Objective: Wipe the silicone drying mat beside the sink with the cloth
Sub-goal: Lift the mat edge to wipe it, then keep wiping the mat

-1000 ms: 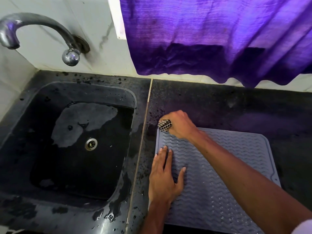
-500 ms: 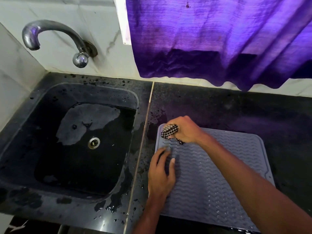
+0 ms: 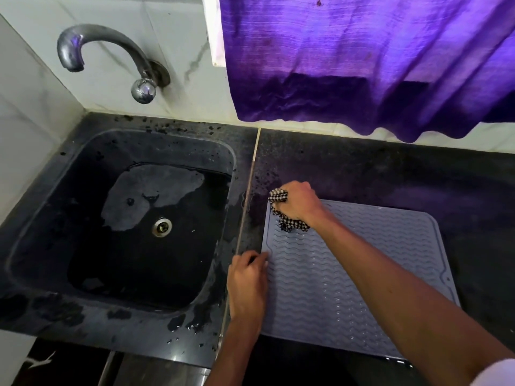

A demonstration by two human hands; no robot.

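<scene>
Black stone worktop [image 3: 376,174] is running along a white tiled wall, with a purple curtain [image 3: 362,57] hanging down over its far edge and a dark sink [image 3: 55,307] sunk into its left part under a curved metal tap [image 3: 106,48]. Water is lying in the sink bowl around the drain [image 3: 162,227], and droplets are scattered over the sink's rim. Just right of the pale seam that is splitting the worktop, the grey silicone drying mat [image 3: 348,274] is lying flat, its near edge reaching the worktop's front edge. The right hand [image 3: 298,203] is sitting over the mat's far left corner, its fingers curling tight around a bunched black-and-white checked cloth [image 3: 287,215], which is pressing against the wavy ridges there. The left hand [image 3: 246,285] is resting at the mat's left edge, fingers loosely bent and gripping nothing, their tips touching the mat's border.
</scene>
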